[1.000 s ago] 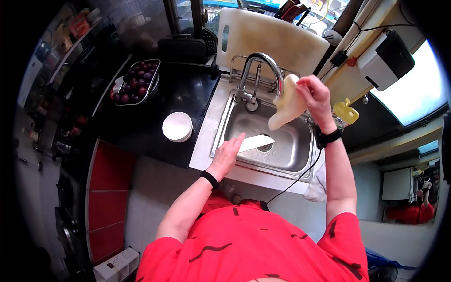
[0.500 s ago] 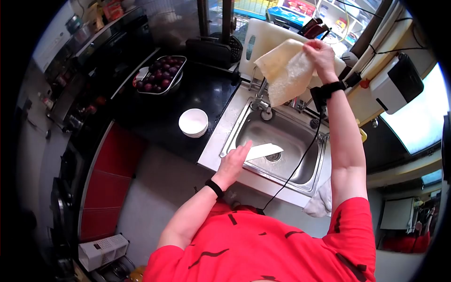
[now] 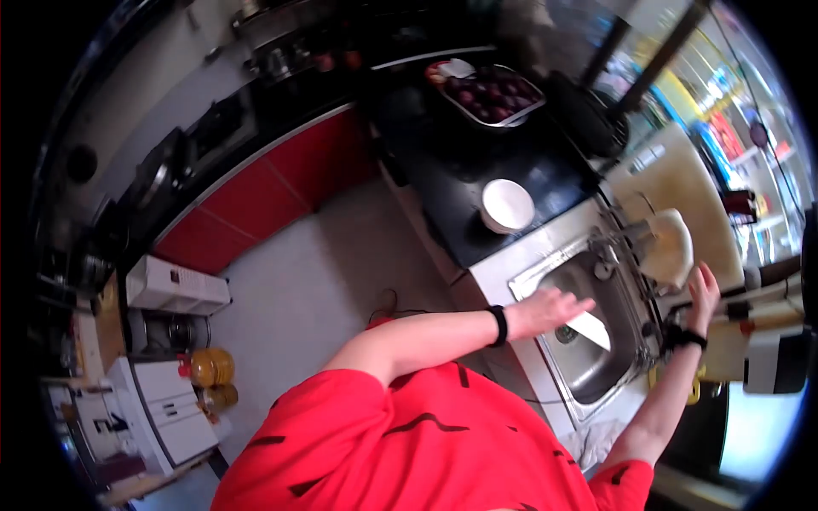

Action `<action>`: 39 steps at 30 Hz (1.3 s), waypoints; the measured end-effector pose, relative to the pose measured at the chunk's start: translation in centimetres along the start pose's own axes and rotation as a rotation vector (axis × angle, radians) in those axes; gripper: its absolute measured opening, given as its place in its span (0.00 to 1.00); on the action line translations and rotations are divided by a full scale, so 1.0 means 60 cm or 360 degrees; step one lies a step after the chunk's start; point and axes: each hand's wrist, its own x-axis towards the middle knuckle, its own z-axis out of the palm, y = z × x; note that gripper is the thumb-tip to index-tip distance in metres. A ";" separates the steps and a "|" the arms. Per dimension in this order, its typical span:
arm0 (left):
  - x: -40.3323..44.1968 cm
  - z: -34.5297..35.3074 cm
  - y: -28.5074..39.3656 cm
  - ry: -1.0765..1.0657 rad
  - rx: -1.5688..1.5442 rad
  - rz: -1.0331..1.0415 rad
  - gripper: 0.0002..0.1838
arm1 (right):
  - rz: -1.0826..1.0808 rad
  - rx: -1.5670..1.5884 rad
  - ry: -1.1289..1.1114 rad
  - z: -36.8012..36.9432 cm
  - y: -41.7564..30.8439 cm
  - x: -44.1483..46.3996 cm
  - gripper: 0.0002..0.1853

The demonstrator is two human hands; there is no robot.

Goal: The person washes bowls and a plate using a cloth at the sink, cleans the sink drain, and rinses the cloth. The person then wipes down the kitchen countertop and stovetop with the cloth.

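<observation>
White bowl (image 3: pixel 508 206) and container (image 3: pixel 512 121) of dark fruit (image 3: pixel 492 94) on black countertop (image 3: pixel 456 194)

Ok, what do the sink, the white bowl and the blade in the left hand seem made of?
Sink: probably stainless steel, satin; grey metallic sheen.
White bowl: ceramic or plastic, smooth; pale even surface, too little detail to tell.
Blade in the left hand: flat, bright white; steel under glare or ceramic, can't tell.

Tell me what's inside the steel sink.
The sink shows its drain at the bottom. The pale knife blade in the left hand covers part of it; anything beneath is hidden.
</observation>
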 end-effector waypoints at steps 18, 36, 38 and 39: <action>-0.413 -0.434 -0.486 0.0797 -0.1357 -0.1561 0.23 | 0.0644 -0.0108 0.0199 0.330 -0.031 -0.383 0.15; -0.406 -0.183 -1.017 0.1417 -0.1896 -0.2463 0.18 | 0.1183 0.0070 0.0117 0.558 -0.088 -0.379 0.17; -0.509 -0.025 -1.188 0.1022 -0.1781 -0.2181 0.17 | 0.1242 0.0284 0.0097 0.595 -0.079 -0.354 0.19; -0.492 -0.035 -1.181 0.1085 -0.1719 -0.2194 0.17 | 0.1271 0.0312 0.0079 0.607 -0.074 -0.343 0.20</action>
